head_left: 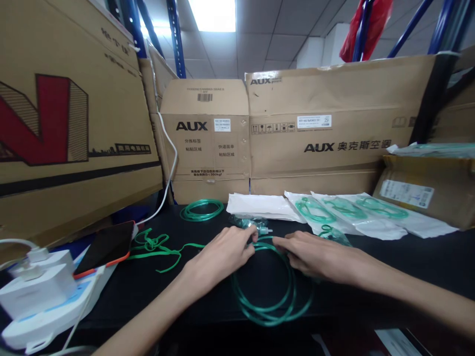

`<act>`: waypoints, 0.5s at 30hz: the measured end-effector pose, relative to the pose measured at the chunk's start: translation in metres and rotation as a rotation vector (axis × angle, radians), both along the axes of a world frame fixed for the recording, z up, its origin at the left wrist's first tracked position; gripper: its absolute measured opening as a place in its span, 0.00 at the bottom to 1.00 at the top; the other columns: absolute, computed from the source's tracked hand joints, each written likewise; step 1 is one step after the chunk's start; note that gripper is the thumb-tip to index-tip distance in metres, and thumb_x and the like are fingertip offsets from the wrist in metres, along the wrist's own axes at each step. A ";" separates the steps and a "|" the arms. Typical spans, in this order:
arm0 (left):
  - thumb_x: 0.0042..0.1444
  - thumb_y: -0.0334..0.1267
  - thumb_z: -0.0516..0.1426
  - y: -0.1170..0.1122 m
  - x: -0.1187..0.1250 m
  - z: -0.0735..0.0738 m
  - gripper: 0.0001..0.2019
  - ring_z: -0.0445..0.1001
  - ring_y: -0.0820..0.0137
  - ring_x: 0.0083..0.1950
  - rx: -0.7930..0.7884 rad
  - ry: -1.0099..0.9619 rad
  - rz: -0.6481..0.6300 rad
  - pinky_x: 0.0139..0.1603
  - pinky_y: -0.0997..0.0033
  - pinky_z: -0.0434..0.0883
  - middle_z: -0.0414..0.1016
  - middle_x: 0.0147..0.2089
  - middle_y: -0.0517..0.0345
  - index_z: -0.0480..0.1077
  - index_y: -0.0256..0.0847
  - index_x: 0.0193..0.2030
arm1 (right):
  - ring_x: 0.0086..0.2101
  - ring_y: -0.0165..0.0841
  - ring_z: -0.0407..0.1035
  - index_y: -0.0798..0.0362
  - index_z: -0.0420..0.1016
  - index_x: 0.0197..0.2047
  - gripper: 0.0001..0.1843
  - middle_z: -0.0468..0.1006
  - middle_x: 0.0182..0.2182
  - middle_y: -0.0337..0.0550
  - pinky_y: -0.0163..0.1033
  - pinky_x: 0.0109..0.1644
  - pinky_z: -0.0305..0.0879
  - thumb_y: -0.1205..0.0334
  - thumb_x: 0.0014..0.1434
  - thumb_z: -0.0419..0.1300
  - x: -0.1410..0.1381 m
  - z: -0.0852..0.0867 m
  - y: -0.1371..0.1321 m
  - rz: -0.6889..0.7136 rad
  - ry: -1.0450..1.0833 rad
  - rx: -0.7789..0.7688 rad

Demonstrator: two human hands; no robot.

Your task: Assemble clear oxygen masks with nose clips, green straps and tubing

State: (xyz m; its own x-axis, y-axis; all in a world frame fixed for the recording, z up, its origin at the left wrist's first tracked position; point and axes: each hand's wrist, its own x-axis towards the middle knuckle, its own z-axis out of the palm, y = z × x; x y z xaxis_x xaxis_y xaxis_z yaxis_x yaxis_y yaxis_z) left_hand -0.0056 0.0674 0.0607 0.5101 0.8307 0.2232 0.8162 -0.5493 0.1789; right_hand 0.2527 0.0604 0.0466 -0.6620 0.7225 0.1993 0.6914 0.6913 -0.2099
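A loose coil of green tubing (270, 322) hangs between my two hands at the front of the black table. My left hand (226, 247) is closed in a pinch on the tubing at the top of the coil. Opposite it, my right hand (315, 254) grips the same tubing, thumb and fingers drawn together. Just past my left fingertips lies a clear green mask with a pale connector (264, 231), partly covered by that hand. The tubing's ends are hidden by my fingers.
Another green tubing coil (202, 210) and green elastic straps (152, 242) lie left. Behind are white pouches (263, 206) and packed tubing sets (347, 207). A phone (106, 247) rests by a power strip (55, 316). Cardboard boxes (208, 163) wall the back; another box (419, 190) stands right.
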 end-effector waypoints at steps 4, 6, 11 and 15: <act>0.65 0.36 0.52 -0.003 -0.012 0.010 0.13 0.77 0.64 0.38 -0.028 -0.050 -0.019 0.43 0.68 0.68 0.80 0.35 0.57 0.80 0.42 0.41 | 0.33 0.33 0.68 0.51 0.78 0.40 0.12 0.74 0.28 0.39 0.35 0.34 0.60 0.70 0.62 0.54 -0.012 0.018 0.003 -0.065 0.069 -0.068; 0.66 0.37 0.52 -0.006 -0.021 0.015 0.15 0.78 0.64 0.40 -0.044 -0.077 -0.018 0.44 0.69 0.69 0.81 0.36 0.57 0.82 0.43 0.40 | 0.27 0.30 0.67 0.52 0.79 0.37 0.13 0.75 0.26 0.37 0.34 0.31 0.59 0.71 0.61 0.53 -0.015 0.029 0.001 -0.081 0.111 -0.130; 0.66 0.38 0.55 -0.013 -0.042 0.016 0.14 0.78 0.63 0.48 -0.095 -0.149 -0.047 0.48 0.70 0.69 0.83 0.44 0.61 0.82 0.51 0.49 | 0.33 0.31 0.76 0.50 0.83 0.49 0.14 0.85 0.37 0.40 0.32 0.34 0.68 0.65 0.66 0.57 -0.010 0.046 -0.005 -0.020 0.212 -0.313; 0.67 0.41 0.58 -0.014 -0.050 0.009 0.12 0.76 0.62 0.52 -0.171 -0.166 -0.124 0.49 0.70 0.68 0.81 0.45 0.60 0.80 0.53 0.53 | 0.40 0.35 0.80 0.50 0.83 0.52 0.14 0.86 0.41 0.43 0.35 0.41 0.73 0.56 0.68 0.60 -0.001 0.040 -0.002 0.028 0.278 -0.342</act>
State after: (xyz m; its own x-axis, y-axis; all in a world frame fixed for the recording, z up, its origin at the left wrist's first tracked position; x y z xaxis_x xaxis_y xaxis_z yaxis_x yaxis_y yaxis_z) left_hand -0.0560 0.0530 0.0697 0.5786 0.7967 0.1743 0.6961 -0.5938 0.4036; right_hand 0.2512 0.0583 0.0865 -0.6370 0.7606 0.1254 0.5583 0.5674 -0.6053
